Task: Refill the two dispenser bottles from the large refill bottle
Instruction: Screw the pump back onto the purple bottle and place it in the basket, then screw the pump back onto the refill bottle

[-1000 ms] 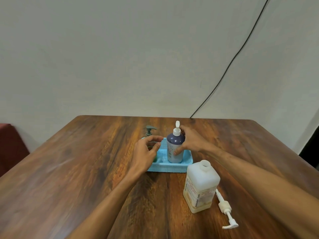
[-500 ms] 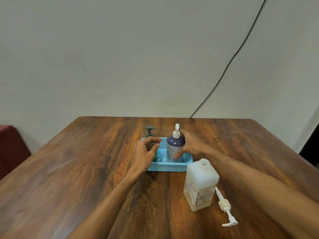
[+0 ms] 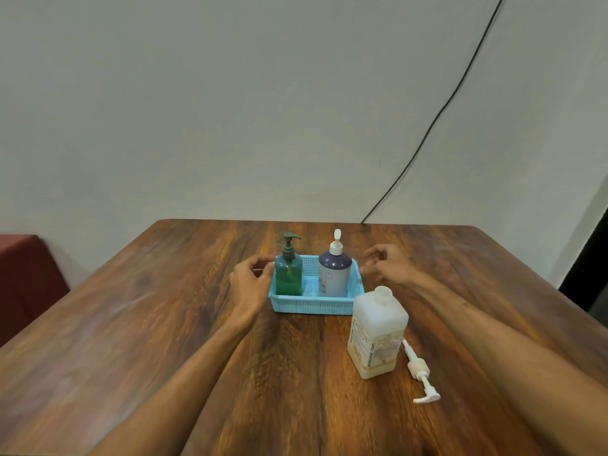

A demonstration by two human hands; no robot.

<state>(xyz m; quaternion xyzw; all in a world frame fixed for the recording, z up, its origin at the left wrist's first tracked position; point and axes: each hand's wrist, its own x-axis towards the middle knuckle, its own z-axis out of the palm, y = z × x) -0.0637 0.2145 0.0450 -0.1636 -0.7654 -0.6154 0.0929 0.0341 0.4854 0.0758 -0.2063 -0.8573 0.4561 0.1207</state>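
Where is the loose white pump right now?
In the head view, the pump lies flat on the table, front right, just right of the refill bottle and nearer than the basket.

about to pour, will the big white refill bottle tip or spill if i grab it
Probably light: the refill bottle looks translucent, liquid showing only near its base. Likely steady when nudged, being squarish and flat-sided. Could spill if tilted: its neck is open, its pump lies beside it.

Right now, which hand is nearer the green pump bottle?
Left. The left hand is just left of the green pump bottle, outside the blue basket. The right hand is off the basket's right side, with the purple bottle between.
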